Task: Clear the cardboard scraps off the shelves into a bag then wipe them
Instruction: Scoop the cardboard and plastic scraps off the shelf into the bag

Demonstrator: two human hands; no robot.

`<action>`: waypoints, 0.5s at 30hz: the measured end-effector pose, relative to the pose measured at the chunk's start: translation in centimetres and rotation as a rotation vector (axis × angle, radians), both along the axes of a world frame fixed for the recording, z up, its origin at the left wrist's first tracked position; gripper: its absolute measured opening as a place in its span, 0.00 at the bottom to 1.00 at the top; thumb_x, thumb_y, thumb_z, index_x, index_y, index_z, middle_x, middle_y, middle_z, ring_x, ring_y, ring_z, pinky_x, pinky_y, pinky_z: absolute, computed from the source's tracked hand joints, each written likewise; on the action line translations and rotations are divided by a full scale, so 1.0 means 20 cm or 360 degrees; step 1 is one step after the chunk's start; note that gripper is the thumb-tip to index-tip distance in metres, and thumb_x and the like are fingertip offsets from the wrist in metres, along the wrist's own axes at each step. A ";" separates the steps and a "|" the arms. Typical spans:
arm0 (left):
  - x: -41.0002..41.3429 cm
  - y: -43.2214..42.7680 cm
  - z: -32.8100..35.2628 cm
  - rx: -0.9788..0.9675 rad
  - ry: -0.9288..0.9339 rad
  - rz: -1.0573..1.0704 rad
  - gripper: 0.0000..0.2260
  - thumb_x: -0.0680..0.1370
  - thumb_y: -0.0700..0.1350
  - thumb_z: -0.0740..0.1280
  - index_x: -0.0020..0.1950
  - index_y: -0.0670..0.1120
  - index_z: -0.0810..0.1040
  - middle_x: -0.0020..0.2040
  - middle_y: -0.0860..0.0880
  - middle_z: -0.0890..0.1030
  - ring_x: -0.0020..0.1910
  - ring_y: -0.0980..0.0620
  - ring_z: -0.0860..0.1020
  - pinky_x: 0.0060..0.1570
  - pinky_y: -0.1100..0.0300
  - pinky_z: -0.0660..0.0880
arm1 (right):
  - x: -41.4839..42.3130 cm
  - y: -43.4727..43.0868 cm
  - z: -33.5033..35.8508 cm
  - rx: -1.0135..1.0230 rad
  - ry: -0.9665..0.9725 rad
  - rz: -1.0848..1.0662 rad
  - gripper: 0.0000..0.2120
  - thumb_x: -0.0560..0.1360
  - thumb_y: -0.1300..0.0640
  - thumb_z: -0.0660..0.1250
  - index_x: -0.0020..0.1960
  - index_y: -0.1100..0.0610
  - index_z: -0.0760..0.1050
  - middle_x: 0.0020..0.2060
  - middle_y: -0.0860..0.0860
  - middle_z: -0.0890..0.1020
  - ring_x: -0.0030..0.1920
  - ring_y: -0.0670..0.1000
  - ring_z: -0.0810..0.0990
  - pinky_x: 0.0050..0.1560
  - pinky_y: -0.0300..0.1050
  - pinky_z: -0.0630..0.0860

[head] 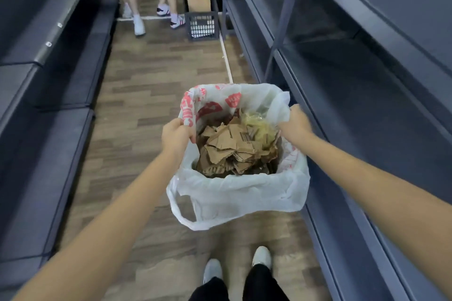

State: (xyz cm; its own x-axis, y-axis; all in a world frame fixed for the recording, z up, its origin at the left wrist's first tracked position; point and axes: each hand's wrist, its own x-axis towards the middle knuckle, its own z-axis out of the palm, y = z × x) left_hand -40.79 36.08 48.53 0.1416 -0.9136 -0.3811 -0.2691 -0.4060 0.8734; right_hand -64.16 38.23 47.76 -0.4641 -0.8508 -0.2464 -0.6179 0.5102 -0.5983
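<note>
White plastic bag (234, 193) mid-frame, red print unreadable, gripped at its rim by left hand (176, 138) and right hand (294, 122); inside, cardboard scraps (230, 151), one barcoded; dark shelves (367, 110) right of frame

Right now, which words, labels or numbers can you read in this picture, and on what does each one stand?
Nothing can be read.
On the plastic bag: red print, crumpled and blurred.
On the cardboard scrap: barcode, digits too small.
On the far brown box: white label, too small.
</note>
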 end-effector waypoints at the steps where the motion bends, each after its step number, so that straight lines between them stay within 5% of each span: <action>1: 0.00 0.02 -0.05 0.0025 -0.0013 0.0021 0.15 0.63 0.25 0.59 0.42 0.41 0.74 0.42 0.43 0.70 0.36 0.50 0.67 0.33 0.61 0.66 | 0.00 0.00 -0.06 0.0014 -0.0012 0.0007 0.20 0.77 0.58 0.63 0.65 0.63 0.63 0.57 0.59 0.76 0.50 0.57 0.75 0.30 0.40 0.62; 6: -0.02 0.09 -0.35 0.0160 -0.0095 0.0081 0.11 0.63 0.26 0.60 0.38 0.39 0.74 0.35 0.48 0.71 0.36 0.53 0.69 0.37 0.60 0.70 | -0.02 0.03 -0.36 0.0154 -0.0057 0.0022 0.20 0.78 0.58 0.62 0.66 0.63 0.63 0.59 0.59 0.75 0.54 0.57 0.75 0.42 0.44 0.66; 9: -0.05 0.12 -0.53 0.0233 -0.0170 0.0106 0.11 0.64 0.26 0.60 0.31 0.42 0.69 0.33 0.49 0.72 0.36 0.53 0.69 0.37 0.60 0.70 | -0.06 0.03 -0.48 0.0264 -0.0071 0.0081 0.20 0.78 0.60 0.61 0.67 0.64 0.62 0.62 0.60 0.73 0.59 0.59 0.74 0.45 0.44 0.66; 15: -0.11 0.16 -0.86 0.0402 -0.0362 0.0119 0.13 0.69 0.30 0.62 0.32 0.47 0.69 0.33 0.51 0.73 0.34 0.53 0.71 0.39 0.59 0.73 | -0.13 0.00 -0.75 0.0459 -0.0083 0.0178 0.23 0.77 0.64 0.60 0.70 0.65 0.59 0.65 0.61 0.70 0.63 0.60 0.72 0.46 0.43 0.66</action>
State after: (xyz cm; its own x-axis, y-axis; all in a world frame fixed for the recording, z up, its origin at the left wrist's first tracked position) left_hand -43.02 39.27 31.33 0.3119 -0.7783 -0.5450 -0.4064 -0.6278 0.6639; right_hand -66.82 38.14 32.76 -0.3518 -0.7875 -0.5061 -0.6520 0.5940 -0.4712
